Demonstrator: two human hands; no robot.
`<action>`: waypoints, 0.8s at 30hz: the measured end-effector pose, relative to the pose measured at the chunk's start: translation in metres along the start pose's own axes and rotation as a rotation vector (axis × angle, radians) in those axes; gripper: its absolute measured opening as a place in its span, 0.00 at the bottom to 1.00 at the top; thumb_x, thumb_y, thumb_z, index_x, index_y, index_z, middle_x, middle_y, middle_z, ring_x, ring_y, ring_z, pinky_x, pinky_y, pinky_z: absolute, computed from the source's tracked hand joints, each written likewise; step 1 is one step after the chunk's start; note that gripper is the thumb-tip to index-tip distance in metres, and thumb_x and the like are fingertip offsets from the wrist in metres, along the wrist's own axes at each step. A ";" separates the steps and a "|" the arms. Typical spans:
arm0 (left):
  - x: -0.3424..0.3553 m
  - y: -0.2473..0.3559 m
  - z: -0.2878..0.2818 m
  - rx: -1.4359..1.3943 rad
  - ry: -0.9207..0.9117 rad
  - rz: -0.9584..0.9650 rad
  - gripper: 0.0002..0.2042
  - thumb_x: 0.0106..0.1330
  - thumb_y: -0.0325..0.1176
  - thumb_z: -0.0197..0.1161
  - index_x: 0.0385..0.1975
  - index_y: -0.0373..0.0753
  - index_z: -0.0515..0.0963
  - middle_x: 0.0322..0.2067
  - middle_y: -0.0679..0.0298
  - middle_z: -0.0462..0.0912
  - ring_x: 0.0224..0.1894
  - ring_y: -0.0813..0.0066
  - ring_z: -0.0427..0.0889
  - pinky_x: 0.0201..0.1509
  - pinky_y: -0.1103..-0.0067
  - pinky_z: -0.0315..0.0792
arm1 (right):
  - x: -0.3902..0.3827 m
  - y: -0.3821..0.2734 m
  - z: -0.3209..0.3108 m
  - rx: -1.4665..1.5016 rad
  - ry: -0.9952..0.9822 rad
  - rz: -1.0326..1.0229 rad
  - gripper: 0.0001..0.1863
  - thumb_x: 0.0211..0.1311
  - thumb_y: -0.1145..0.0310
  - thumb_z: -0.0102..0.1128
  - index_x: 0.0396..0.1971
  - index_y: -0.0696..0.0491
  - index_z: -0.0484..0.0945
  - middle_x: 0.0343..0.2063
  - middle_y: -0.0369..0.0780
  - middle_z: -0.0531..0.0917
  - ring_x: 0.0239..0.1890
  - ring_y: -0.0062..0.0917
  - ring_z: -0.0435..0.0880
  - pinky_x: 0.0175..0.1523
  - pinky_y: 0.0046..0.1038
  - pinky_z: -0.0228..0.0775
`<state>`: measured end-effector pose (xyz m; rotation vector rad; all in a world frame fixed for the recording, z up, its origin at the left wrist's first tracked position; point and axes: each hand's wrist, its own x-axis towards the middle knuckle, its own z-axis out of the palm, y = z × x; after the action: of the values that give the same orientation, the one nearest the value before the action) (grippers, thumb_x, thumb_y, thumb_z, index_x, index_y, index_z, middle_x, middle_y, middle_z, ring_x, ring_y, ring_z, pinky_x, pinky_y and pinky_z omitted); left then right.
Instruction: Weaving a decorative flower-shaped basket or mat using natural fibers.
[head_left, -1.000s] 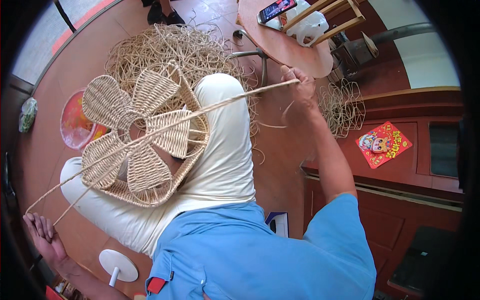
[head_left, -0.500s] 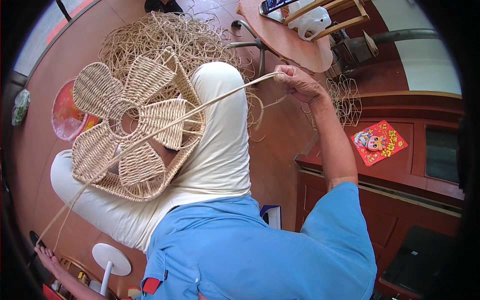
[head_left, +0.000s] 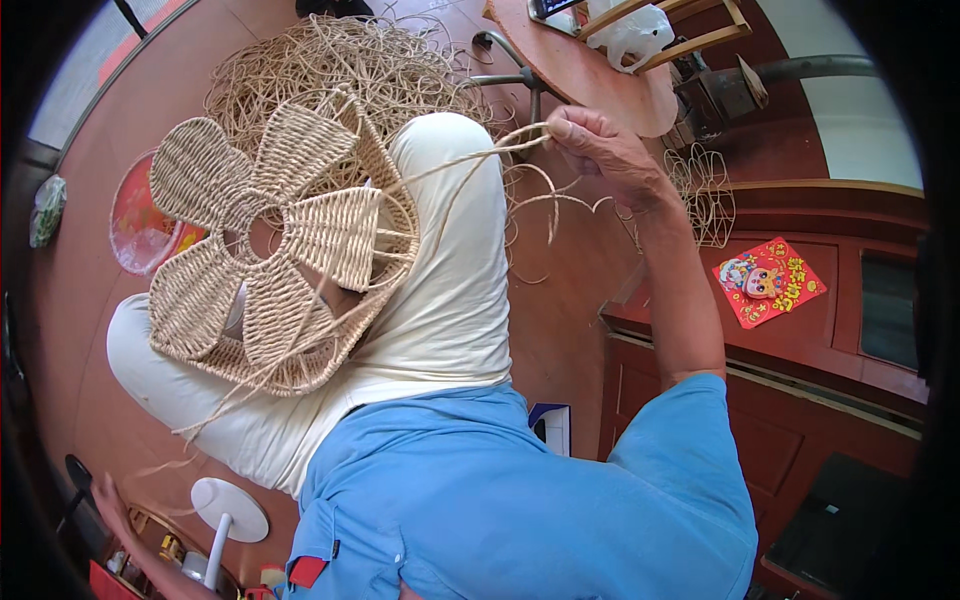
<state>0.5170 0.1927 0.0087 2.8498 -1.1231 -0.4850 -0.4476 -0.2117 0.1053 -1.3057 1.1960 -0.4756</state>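
Note:
Across my lap rests a flower-shaped woven basket piece [head_left: 316, 238], with several petals round a ring-shaped centre and a woven rim. My right hand [head_left: 605, 155], raised beyond my knee, pinches a strand of straw-coloured cord [head_left: 465, 158] that runs back to the weave. More of this strand hangs in loops below the fingers. Slack cord also lies over the lower petals and trails off toward the lower left, its end blurred. At the lower left edge my left hand [head_left: 113, 503] is stretched out, fingers extended, apart from the cord.
A tangled heap of cord [head_left: 330, 85] lies on the floor past my knees. Beside it stands a red basin [head_left: 140, 225]. A round-edged table [head_left: 590, 70] is ahead, a red cabinet [head_left: 760, 400] at right. Near my left arm is a white round-topped stand [head_left: 230, 508].
The cord between my hands has gone slack, and its left end has come away from my left hand. My right hand still pinches the cord, now with loops hanging below.

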 end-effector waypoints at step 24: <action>-0.149 0.471 0.010 -0.889 -0.242 0.547 0.14 0.84 0.45 0.57 0.44 0.42 0.83 0.25 0.82 0.63 0.25 0.94 0.55 0.29 0.84 0.46 | -0.016 0.055 -0.016 -0.322 0.299 -0.185 0.21 0.77 0.48 0.70 0.30 0.49 0.83 0.27 0.22 0.73 0.32 0.09 0.67 0.38 0.19 0.60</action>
<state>0.1013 -0.0535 0.1101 1.6886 -1.2282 -0.9807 -0.4863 -0.1909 0.0649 -1.6731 1.4491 -0.6478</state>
